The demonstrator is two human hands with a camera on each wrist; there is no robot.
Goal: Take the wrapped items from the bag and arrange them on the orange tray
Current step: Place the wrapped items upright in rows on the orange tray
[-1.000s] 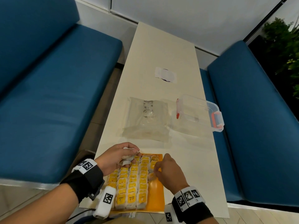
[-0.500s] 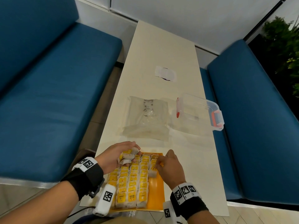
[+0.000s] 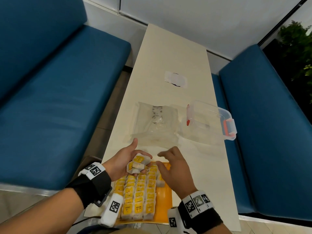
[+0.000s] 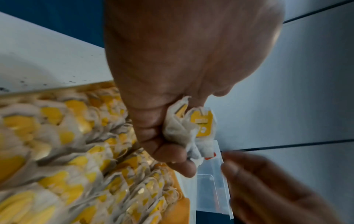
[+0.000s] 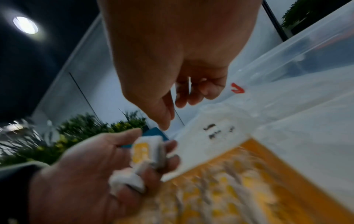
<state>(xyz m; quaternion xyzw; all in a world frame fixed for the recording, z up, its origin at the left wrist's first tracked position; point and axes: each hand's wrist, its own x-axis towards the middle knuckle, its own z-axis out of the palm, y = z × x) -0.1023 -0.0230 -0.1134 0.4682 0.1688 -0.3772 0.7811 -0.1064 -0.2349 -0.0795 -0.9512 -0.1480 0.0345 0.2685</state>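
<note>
Rows of small wrapped items (image 3: 138,196) with yellow labels fill the left part of the orange tray (image 3: 166,200) at the table's near edge. My left hand (image 3: 130,159) hovers palm up over the tray's far left corner. Its fingers curl around a small bunch of wrapped items (image 3: 138,163), which shows close up in the left wrist view (image 4: 191,130). My right hand (image 3: 162,157) hangs just to its right over the tray's far end, with loose fingers (image 5: 166,115) that hold nothing. The clear bag (image 3: 155,125) lies flat beyond both hands.
A clear plastic container (image 3: 209,120) with orange clips lies on its side to the right of the bag. A white slip of paper (image 3: 175,80) lies farther up the narrow white table (image 3: 168,53). Blue benches (image 3: 59,98) flank the table on both sides.
My right hand has lifted off the tray's right column and moved toward my left hand. My left hand has turned more palm up, thumb out, still holding the bunch.
</note>
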